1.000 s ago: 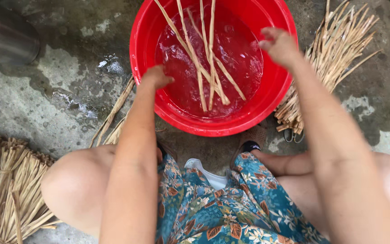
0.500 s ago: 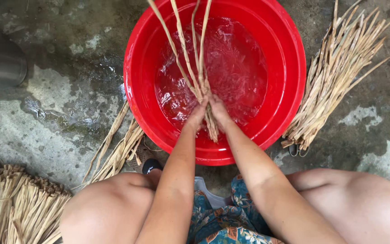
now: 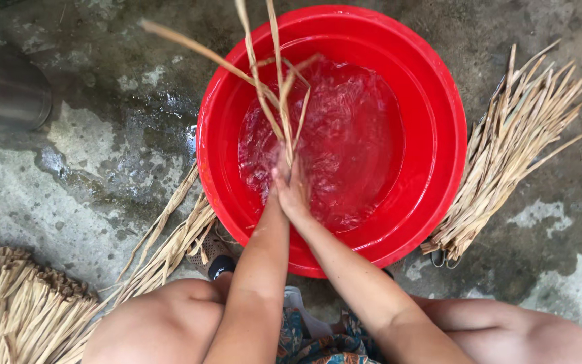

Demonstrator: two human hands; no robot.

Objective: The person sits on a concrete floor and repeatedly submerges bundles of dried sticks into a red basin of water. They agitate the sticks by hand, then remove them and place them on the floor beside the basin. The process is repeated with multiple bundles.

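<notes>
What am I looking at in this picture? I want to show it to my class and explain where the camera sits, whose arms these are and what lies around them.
The camera sits on a person's head and looks down, so the bare arms and knees belong to the wearer. The left hand and right hand are pressed together around a few long straw strands, over a red basin of water. The wet concrete floor holds one straw bundle right of the basin, loose straw on its left, tied bundles at bottom left, and a grey metal container.

Wet, patchy concrete floor [image 3: 89, 168] (daylight overhead).
</notes>
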